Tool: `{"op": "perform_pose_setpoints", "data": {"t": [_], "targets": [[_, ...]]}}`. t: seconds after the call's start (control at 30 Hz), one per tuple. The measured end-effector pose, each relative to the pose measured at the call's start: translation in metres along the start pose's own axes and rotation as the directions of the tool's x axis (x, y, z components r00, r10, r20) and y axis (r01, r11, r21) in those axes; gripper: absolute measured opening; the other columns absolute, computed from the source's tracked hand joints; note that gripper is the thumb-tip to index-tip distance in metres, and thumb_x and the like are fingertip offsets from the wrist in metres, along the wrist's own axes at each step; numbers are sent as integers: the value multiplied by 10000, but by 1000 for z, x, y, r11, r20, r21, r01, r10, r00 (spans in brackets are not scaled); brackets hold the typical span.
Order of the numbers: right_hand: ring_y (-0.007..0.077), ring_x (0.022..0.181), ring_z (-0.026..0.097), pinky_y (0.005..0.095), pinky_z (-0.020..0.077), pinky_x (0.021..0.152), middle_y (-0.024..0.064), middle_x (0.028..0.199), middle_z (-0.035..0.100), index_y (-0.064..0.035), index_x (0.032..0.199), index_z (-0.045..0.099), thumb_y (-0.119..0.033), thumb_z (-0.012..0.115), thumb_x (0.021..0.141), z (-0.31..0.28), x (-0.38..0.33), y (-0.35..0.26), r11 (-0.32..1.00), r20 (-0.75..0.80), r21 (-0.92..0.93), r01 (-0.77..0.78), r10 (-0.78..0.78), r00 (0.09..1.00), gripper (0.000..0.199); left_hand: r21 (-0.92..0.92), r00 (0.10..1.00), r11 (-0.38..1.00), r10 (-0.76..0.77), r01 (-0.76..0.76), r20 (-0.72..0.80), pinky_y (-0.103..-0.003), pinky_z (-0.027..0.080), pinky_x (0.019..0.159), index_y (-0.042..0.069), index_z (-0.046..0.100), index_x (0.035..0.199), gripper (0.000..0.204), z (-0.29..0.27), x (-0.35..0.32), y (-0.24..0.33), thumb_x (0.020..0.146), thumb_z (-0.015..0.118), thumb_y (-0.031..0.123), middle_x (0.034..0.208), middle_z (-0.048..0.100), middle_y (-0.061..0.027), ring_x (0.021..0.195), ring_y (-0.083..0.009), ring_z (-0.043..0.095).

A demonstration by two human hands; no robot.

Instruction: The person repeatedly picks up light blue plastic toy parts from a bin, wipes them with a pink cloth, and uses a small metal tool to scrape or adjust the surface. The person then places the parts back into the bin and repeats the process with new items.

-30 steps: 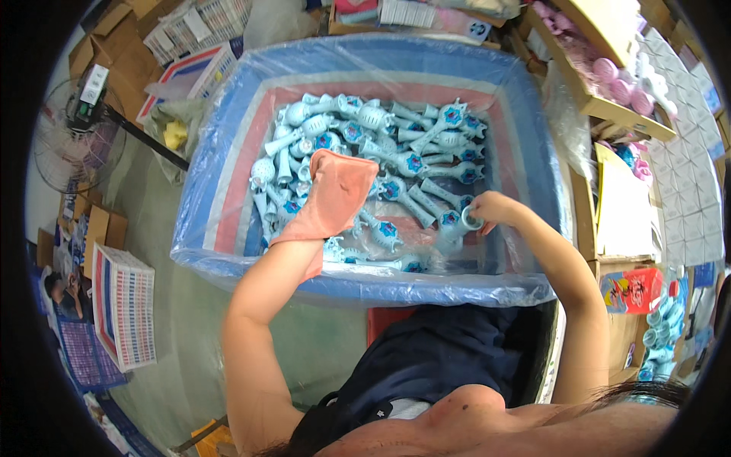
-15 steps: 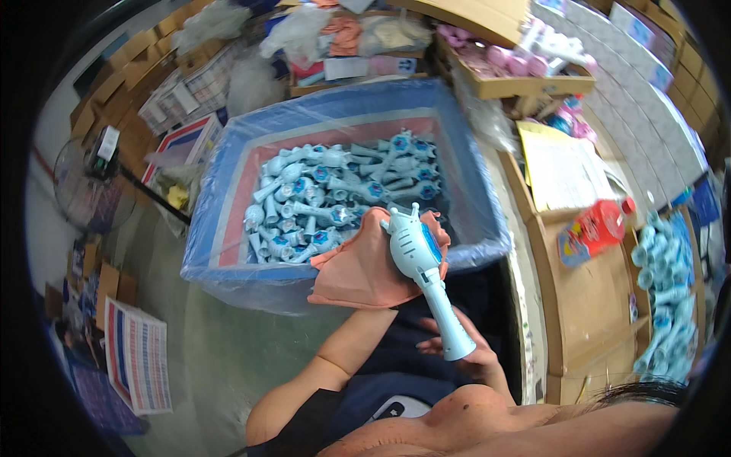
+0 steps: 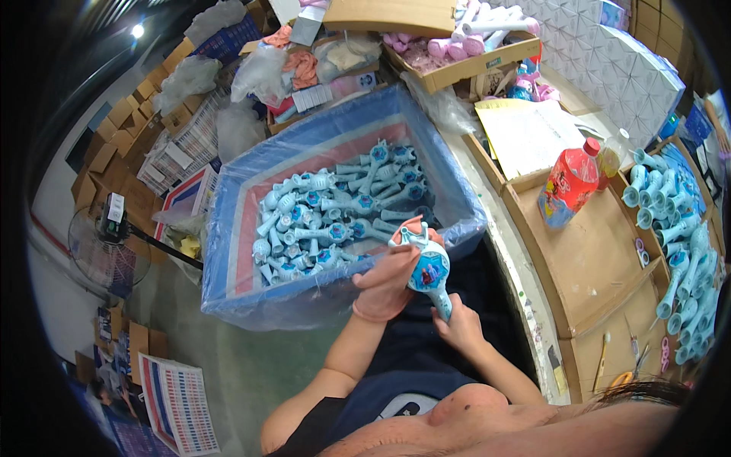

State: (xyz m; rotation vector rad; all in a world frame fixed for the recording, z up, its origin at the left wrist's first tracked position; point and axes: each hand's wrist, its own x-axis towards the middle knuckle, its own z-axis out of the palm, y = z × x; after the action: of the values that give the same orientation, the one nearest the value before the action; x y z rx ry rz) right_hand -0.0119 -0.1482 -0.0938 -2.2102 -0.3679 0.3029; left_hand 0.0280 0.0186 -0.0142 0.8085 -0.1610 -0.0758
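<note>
Bare forearms, no sleeves showing, left hand (image 3: 388,283) partly covered by a salmon-pink cloth, right hand (image 3: 459,329) bare, dark navy top with a white print

A large blue plastic-lined bin (image 3: 228,251) stands on the floor, filled with light-blue toy wands (image 3: 335,209) lying in a loose heap. To its right runs a wooden workbench (image 3: 586,259); a red bottle (image 3: 569,183) stands upright on it, with a sheet of paper (image 3: 529,129) just behind. More blue wands (image 3: 678,228) lie in rows at the bench's far right. Behind the bin sits an open carton of pink pieces (image 3: 457,46), and white boxes (image 3: 609,53) are stacked alongside. A fan (image 3: 103,255) and flat cardboard cartons (image 3: 126,122) stand at the left.
</note>
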Motion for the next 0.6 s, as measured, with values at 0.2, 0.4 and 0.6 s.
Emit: {"op": "perform_pose_setpoints", "data": {"t": [0.2, 0.4, 0.6], "targets": [[126, 674, 627, 294, 501, 599, 47, 788, 628, -54, 1011, 558, -201, 750, 879, -6, -17, 4, 674, 668, 633, -380, -229, 708, 276, -511, 976, 832, -192, 218, 103, -522, 460, 1017, 7, 544, 1166, 522, -27, -16, 7, 760, 715, 287, 1072, 638, -197, 1039, -353, 613], [421, 777, 692, 502, 538, 687, 252, 856, 688, -25, 1001, 533, -232, 700, 808, 8, 5, -16, 982, 176, 165, -86, 56, 983, 329, 401, 996, 913, 50, -74, 71, -455, 497, 963, 78, 399, 1368, 521, -10, -8, 10, 939, 660, 218, 1172, 601, -210, 1038, -332, 630], [474, 731, 666, 538, 545, 688, 295, 785, 660, 35, 974, 475, -209, 653, 827, 15, 1, -36, 994, -43, -44, -101, 99, 994, 336, -479, 917, 874, -252, 80, -308, -437, 459, 940, 9, 536, 1224, 548, 8, -4, -1, 844, 760, 333, 1070, 630, -145, 921, -307, 635]]}}
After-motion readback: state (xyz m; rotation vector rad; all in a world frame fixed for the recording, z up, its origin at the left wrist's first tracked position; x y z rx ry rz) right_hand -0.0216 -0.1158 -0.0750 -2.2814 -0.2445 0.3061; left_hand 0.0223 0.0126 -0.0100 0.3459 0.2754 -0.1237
